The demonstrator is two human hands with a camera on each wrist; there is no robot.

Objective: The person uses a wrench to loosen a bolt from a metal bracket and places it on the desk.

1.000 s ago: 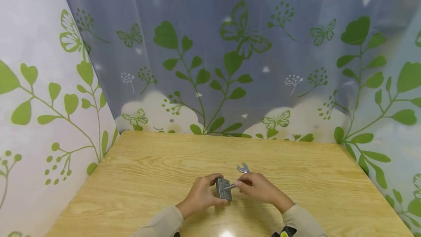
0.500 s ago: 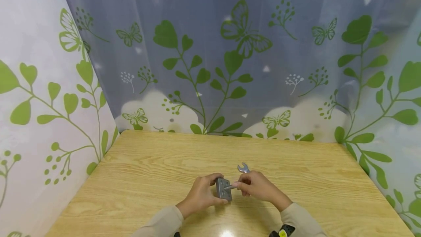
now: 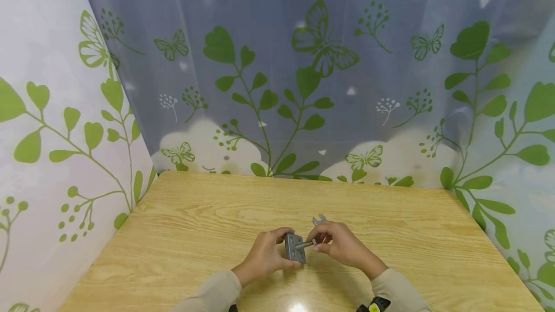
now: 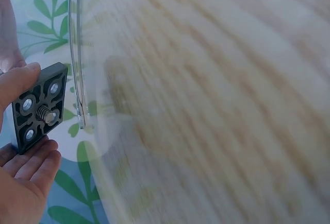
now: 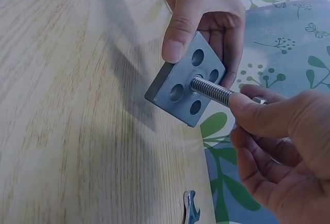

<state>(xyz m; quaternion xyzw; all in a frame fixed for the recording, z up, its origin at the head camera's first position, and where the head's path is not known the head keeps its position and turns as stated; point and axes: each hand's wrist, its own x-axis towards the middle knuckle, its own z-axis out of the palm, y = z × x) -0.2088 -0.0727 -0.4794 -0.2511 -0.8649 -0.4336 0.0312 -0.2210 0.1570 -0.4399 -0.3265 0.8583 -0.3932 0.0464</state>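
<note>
My left hand (image 3: 264, 256) grips a grey square plate (image 3: 296, 248) by its edges, thumb on one side and fingers on the other. Four holes surround a threaded bolt (image 5: 212, 90) that passes through the plate's centre. Its end shows on the ribbed back of the plate (image 4: 38, 105) in the left wrist view. With thumb and fingers, my right hand (image 3: 340, 244) pinches the bolt near its hex head (image 5: 259, 100). An open-ended wrench (image 3: 319, 219) lies on the table just beyond the right hand, its handle hidden in the head view.
The wooden table (image 3: 208, 215) spreads below both hands. Behind it hangs a blue-grey curtain (image 3: 269, 110) printed with leaves and butterflies, and a pale patterned one (image 3: 56, 110) stands on the left. A dark wrist strap (image 3: 379, 304) sits on the right sleeve.
My right hand's fingers have shifted about the bolt, so its head shows between them. They now cover more of the wrench. The left hand and plate stay almost in place.
</note>
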